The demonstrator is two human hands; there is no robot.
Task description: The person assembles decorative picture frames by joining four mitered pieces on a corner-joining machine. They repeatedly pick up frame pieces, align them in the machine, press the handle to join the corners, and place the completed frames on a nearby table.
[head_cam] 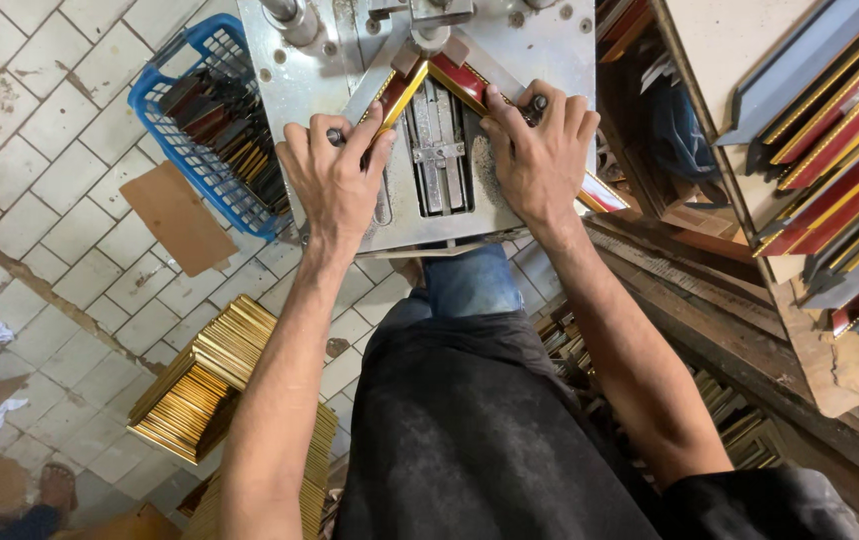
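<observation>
Two red and gold frame moulding pieces meet in a mitred corner (427, 68) on the grey metal bed of a joining machine (299, 80). My left hand (334, 180) presses down on the left moulding piece (397, 98). My right hand (539, 150) presses down on the right moulding piece (461, 82), whose far end (601, 192) sticks out past my wrist. A steel clamp head (429, 30) sits just above the corner. A slotted metal plate (439, 150) lies between my hands.
A blue plastic basket (204, 120) of cut moulding pieces stands on the tiled floor at the left. Stacks of gold frames (204, 385) lie by my legs. A wooden rack (839, 160) at the right holds long mouldings. Cardboard (177, 215) lies on the floor.
</observation>
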